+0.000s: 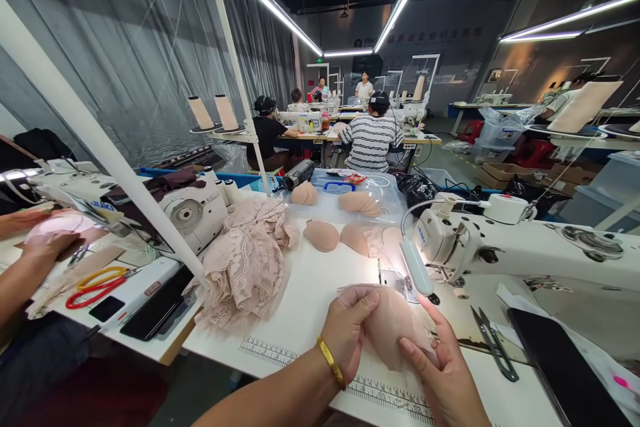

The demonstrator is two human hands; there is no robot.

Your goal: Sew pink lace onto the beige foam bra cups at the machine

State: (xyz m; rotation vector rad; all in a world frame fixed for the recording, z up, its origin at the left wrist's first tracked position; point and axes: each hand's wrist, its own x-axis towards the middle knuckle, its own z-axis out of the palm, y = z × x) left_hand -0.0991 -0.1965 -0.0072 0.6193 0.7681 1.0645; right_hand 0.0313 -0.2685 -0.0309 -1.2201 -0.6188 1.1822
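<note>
Both my hands hold a beige bra cup with lace (393, 327) just above the white sewing table (310, 293). My left hand (347, 327), a gold bangle on its wrist, pinches the cup's left edge with thumb and fingers. My right hand (440, 363) grips the cup's lower right side, index finger stretched along its edge. The cup sits in front of the needle area of a white sewing machine (500, 247).
A heap of pink lace pieces (247, 260) lies left of my hands, loose cups (323, 235) behind. Thread snips (493, 340) and a black phone (560, 360) lie to the right. At the left table a co-worker's hands (45, 247) work near red scissors (95, 283).
</note>
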